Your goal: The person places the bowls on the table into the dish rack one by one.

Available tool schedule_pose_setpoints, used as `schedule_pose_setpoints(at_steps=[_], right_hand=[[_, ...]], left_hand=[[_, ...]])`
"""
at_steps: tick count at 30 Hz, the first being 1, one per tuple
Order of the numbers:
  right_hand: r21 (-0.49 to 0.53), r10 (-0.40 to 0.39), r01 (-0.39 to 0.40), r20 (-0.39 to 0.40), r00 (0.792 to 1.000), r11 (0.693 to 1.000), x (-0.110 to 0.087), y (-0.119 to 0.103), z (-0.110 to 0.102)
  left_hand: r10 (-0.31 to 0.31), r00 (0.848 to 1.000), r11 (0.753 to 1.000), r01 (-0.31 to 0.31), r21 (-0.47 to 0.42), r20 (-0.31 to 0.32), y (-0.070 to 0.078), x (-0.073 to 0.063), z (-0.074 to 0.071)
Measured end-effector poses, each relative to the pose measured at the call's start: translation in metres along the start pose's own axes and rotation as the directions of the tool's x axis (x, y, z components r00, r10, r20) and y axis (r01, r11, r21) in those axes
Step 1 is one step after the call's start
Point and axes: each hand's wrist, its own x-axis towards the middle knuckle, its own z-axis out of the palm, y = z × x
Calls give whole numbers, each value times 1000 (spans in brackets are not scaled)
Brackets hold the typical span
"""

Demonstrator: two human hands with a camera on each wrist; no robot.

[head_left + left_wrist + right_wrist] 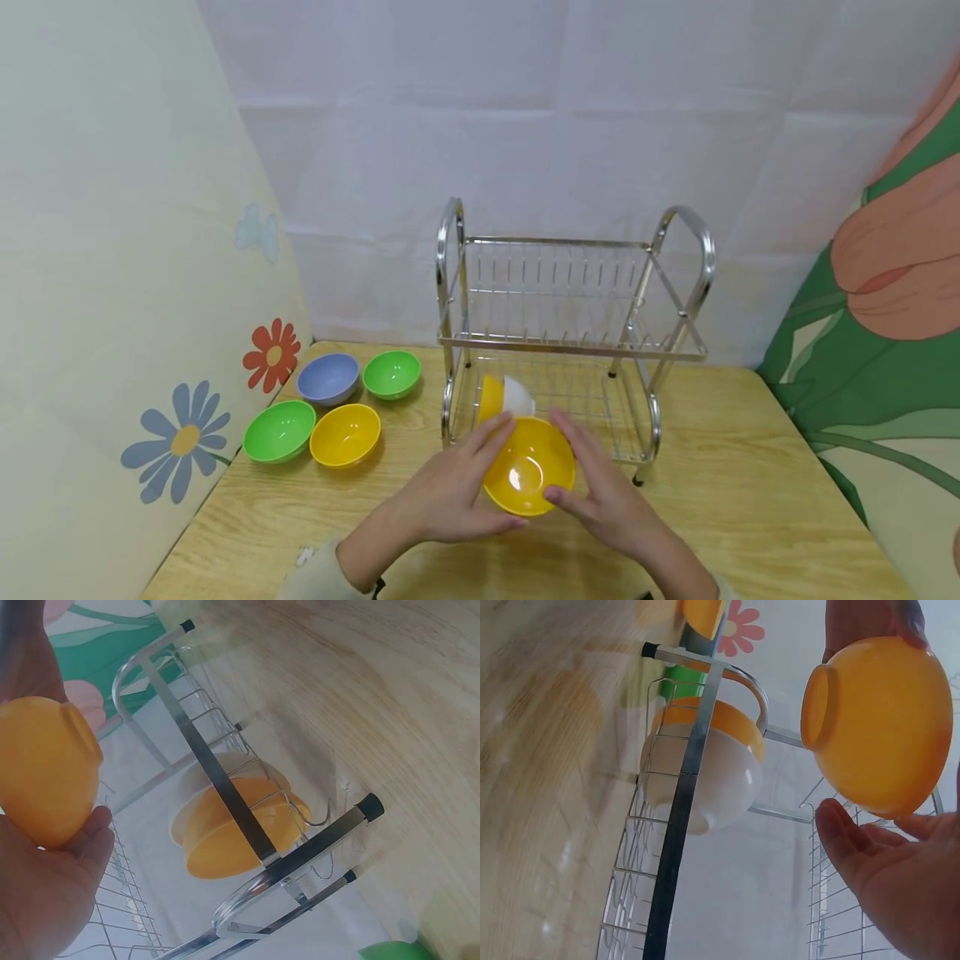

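Note:
A yellow bowl (529, 467) is between my two hands in front of the rack, its inside facing up toward the head camera. My left hand (457, 483) grips its left side, thumb low and fingers near the upper rim. On the other side my right hand (603, 492) holds the bowl, with the thumb at the lower right rim. Behind it, a second yellow bowl (491, 397) and a white bowl (519, 397) stand on edge, side by side, at the left of the metal dish rack's (573, 343) lower tier. Both wrist views show the held bowl's outside.
On the table's left side are a blue bowl (328, 379), a small green bowl (392, 374), a larger green bowl (279, 432) and another yellow bowl (345, 435). The rack's upper tier (555, 317) rises above the lower one. A flowered panel (187, 433) bounds the left.

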Motion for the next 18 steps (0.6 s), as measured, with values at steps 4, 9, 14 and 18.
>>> schedule_pose_setpoints(at_steps=[4,9,14,18], right_hand=[[95,47,-39,-86,995,995,3,1,1],[222,153,-116,-156,976,968,4,0,3],[345,234,-171,-151,960,923,3,0,6],[399,243,-171,-137,960,901,1,-1,8]], left_hand=[[-13,1000,1000,13,-25,-17,-1,-1,1],[-17,999,999,15,-36,-40,-1,-1,2],[-2,998,999,-1,-37,-67,-1,0,3],[12,996,999,-16,-46,-89,-1,1,6]])
